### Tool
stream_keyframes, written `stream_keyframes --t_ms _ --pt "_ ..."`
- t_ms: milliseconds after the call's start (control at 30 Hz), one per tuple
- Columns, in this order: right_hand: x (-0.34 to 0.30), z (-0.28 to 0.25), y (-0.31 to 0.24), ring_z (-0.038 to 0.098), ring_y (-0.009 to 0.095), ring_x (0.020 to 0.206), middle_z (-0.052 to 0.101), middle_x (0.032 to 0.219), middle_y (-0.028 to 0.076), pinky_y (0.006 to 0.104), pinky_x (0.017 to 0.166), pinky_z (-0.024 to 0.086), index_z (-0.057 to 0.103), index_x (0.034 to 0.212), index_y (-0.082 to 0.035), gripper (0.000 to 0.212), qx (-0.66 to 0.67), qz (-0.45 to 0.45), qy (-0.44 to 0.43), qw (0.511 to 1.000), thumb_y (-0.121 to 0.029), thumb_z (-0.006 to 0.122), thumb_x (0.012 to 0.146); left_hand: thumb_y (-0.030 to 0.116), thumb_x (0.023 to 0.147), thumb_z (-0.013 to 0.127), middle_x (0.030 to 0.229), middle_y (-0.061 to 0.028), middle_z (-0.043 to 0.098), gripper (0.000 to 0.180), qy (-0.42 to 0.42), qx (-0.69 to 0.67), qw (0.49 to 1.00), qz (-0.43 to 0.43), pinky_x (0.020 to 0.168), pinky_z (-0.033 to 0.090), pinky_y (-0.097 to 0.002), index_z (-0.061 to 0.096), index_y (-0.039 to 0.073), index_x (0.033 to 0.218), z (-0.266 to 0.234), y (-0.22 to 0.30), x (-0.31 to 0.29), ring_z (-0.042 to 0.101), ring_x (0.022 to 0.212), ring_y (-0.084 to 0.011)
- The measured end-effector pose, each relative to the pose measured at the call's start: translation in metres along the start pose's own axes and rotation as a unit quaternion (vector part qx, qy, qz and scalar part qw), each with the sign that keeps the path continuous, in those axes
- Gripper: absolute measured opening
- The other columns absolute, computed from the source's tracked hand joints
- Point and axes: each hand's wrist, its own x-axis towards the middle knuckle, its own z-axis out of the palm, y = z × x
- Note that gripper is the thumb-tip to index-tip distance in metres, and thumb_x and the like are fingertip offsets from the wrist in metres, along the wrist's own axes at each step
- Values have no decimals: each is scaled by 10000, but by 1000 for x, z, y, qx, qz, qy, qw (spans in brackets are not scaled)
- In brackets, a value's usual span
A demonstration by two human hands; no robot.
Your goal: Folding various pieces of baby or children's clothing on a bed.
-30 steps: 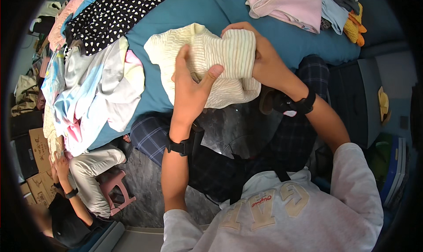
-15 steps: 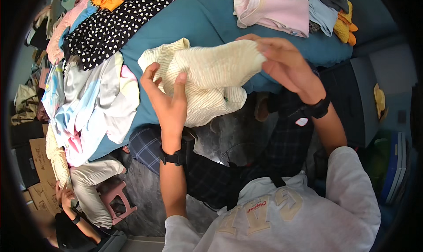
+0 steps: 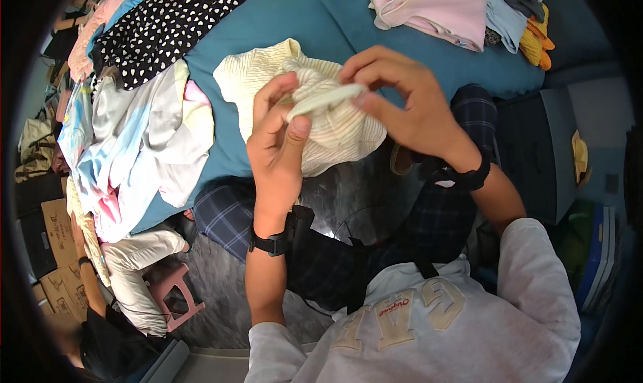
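Note:
A cream garment with thin tan stripes lies on the edge of the teal bed, part of it gathered up between my hands. Its pale edge band stretches from one hand to the other. My left hand pinches the left end of this band between thumb and fingers. On the right, my right hand is closed at the band's other end, thumb and forefinger together. Whether the band is a neckline or a cuff cannot be made out.
Left of the garment lie a pastel grey and blue cloth and a black heart-patterned cloth. Folded pink clothing sits at the far right of the bed. Another person sits lower left by a pink stool.
The raised part of the garment was spread out between my hands and is now bunched up. My right hand has moved left and closer to my left hand.

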Motion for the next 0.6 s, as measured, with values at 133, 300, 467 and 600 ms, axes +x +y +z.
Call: stream_keyframes --t_ms 133,300,467,600 --pt "-3 6 -4 659 200 872 647 1054 96 305 746 537 629 970 25 189 0 6 67 998 -98 713 854 151 953 655 1411 -134 479 181 13 24 1000 5 1071 365 -382 665 -1 856 -5 -3 -1 464 1301 -272" --pt "-6 14 -18 669 225 769 670 833 170 333 688 508 628 959 18 224 -62 88 -10 994 -29 684 747 124 930 668 1425 -174 481 183 -72 24 996 -44 1089 356 -374 669 -5 1060 3 -7 -2 457 1322 -286" --pt "-11 -18 -3 597 80 795 672 825 48 262 714 492 638 970 20 194 -22 133 39 990 21 602 780 158 868 742 1430 -247 466 688 4 253 965 66 1122 330 -432 399 -56 1424 -2 -19 2 443 1332 -386" --pt "-8 -58 15 613 64 852 680 932 3 231 752 497 670 1017 -15 184 86 155 52 983 18 583 858 204 852 780 1345 -283 509 764 84 363 926 -68 1052 407 -394 364 -98 1418 -25 -25 4 524 1240 -330"
